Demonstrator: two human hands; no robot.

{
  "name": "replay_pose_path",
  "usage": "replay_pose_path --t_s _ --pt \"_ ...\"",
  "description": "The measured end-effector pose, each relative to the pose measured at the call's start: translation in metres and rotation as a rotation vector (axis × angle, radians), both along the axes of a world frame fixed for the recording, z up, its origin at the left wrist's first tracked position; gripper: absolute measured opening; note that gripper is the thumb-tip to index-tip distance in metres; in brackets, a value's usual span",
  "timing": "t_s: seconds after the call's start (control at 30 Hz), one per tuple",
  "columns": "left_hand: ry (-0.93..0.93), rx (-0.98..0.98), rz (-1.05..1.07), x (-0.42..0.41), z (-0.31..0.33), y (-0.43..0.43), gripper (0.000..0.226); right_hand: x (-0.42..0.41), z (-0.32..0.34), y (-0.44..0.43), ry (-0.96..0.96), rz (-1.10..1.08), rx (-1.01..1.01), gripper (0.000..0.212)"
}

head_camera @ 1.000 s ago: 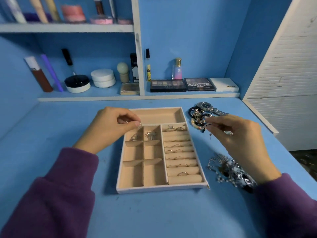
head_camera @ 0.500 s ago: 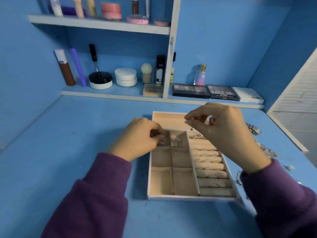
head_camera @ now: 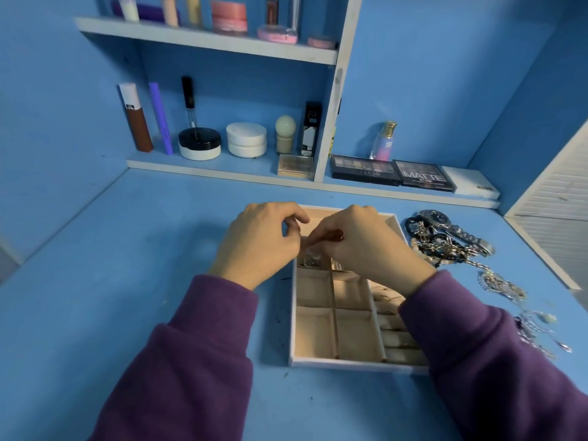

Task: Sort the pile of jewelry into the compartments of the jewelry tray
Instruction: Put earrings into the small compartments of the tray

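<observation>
Beige, velvety lining shows just beneath the meeting fingertips. The left hand [head_camera: 261,240] and right hand [head_camera: 362,249] curl toward each other over the 11 o'clock corner of the jewelry tray [head_camera: 346,363]. Both have their fingers bent and the tips drawn together as if pinching something tiny. Whether either one really holds a piece I cannot tell, because the spot is blurred and screened by knuckles.

Right below them, a small square compartment already holds a few silvery pieces [head_camera: 309,263]. The four square compartments nearer the person look bare. Along the tray's 3 o'clock side run the padded ring rolls [head_camera: 397,340], soft cylinders with thin bands tucked between some of them.

By my reading the sorting is early to midway. The pile of jewelry [head_camera: 445,246] lies on the blue desk [head_camera: 159,249] at the tray's 2 o'clock, a tangle of dark beads and metal links. A steel wristwatch [head_camera: 445,224] rests on its far edge. Glittery chains [head_camera: 502,288] trail away toward 4 o'clock. All of that is left to place.
</observation>
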State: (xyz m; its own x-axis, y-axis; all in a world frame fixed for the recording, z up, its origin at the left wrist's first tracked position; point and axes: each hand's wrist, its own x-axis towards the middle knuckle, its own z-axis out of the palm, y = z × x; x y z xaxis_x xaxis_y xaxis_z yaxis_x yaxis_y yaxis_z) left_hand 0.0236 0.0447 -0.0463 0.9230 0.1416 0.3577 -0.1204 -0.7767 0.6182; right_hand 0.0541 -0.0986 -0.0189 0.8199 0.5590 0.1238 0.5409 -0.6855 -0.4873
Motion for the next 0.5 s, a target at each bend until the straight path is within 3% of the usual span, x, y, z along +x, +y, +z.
replay_pose_path --t_s 0.23,0.5 --pt "-0.012 -0.010 0.004 0.000 0.001 0.004 0.026 0.002 -0.006 0.003 -0.036 0.029 -0.042 0.029" --pt "-0.046 -0.003 0.010 -0.002 0.003 -0.001 0.025 -0.008 0.009 -0.047 -0.112 -0.053 0.094 0.021"
